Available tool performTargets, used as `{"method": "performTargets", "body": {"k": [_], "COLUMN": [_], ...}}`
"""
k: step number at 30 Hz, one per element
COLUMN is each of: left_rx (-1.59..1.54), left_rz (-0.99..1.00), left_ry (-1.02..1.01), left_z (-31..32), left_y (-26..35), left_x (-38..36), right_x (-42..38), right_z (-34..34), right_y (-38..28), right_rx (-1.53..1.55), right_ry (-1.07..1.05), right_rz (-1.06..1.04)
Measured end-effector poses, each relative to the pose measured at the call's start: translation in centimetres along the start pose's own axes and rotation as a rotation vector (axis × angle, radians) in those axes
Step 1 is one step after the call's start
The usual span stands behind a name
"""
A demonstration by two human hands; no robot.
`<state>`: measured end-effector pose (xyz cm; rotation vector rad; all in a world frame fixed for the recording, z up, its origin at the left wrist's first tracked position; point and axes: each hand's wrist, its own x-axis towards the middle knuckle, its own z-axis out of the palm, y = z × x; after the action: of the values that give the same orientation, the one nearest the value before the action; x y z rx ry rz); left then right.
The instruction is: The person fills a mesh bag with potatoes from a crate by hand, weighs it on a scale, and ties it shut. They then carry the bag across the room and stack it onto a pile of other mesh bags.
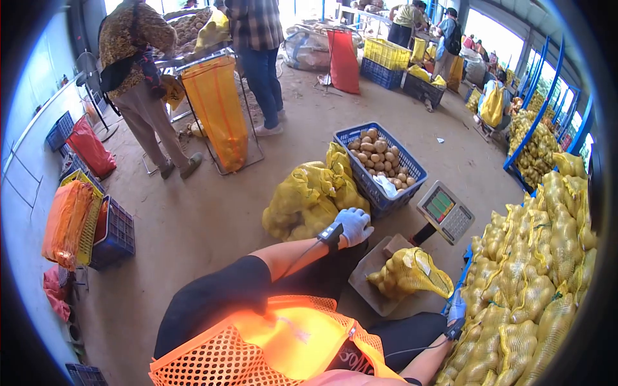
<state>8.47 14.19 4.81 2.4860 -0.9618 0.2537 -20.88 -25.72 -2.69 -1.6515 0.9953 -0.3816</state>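
Observation:
My left hand (pixel 354 226), in a pale blue glove with a dark device strapped at the wrist, rests by my knee, fingers apart and loosely bent, with nothing visible in them. Just beyond it are yellow mesh bags of potatoes (pixel 299 199). A filled yellow mesh bag (pixel 412 271) lies on the platform of a weighing scale (pixel 368 275), whose display (pixel 440 204) is lit green. My right hand (pixel 456 307), also gloved, is beside the bag's loose mouth and the stacked bags; its fingers are too hidden to show a grip.
A blue crate (pixel 402 196) of potatoes stands past the scale. Stacked yellow bags (pixel 515 309) line my right side. At left are orange bundled bags (pixel 67 222) and crates (pixel 114 238). People stand near an orange bag on a frame (pixel 217 116).

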Motion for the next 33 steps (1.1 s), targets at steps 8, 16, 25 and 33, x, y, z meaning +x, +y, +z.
{"method": "performTargets", "body": {"k": [8,16,25,33], "left_rx": [-0.004,-0.01,-0.01,0.016], "left_rz": [0.052,0.042,0.046,0.054], "left_ry": [0.036,0.029,0.045,0.047], "left_z": [-0.9,-0.7,-0.6,-0.5], "left_y": [0.6,0.5,0.6,0.7], "left_x": [-0.2,-0.2,-0.2,-0.1], "right_x": [0.3,-0.3,-0.9,-1.2], "right_z": [-0.4,-0.4,-0.4,-0.8], "right_y": [0.8,0.3,-0.6,-0.7], "right_rx": [-0.009,-0.032,0.004,0.102], "right_ry": [0.041,0.015,-0.017,-0.05], "right_rz": [0.039,-0.001,0.006,-0.087]}}
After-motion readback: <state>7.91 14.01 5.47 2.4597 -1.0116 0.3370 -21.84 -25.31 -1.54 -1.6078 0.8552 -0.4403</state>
